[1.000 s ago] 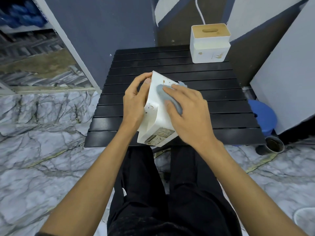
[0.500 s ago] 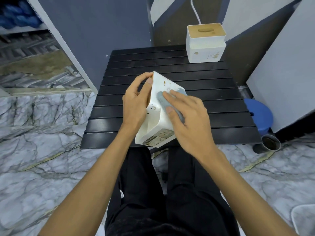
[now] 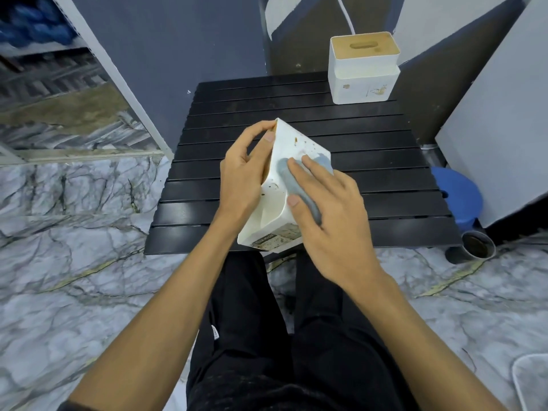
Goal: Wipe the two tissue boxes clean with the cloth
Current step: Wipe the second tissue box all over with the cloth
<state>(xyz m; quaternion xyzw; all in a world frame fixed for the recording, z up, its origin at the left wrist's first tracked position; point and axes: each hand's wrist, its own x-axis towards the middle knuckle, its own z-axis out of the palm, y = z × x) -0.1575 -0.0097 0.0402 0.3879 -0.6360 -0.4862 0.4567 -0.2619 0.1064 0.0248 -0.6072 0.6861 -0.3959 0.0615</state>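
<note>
A white tissue box (image 3: 275, 209) is tilted on its edge over the near side of the black slatted table (image 3: 385, 179). Brown specks dot its upper face. My left hand (image 3: 247, 176) grips its left side and top corner. My right hand (image 3: 329, 212) presses a grey-blue cloth (image 3: 292, 180) flat against the box's right face, fingers spread over it. A second white tissue box (image 3: 363, 75) with a wooden slotted lid stands upright at the table's far right corner, with small brown marks on its front.
A blue stool (image 3: 456, 194) and a dark cup (image 3: 477, 246) stand on the marble floor right of the table. Grey panels lean at the right. A metal shelf frame (image 3: 118, 78) runs along the left. My black-trousered legs are under the table's near edge.
My right hand with the cloth has slid slightly up the box's right face. The box stays tilted in my left hand. The camera view has shifted a little.
</note>
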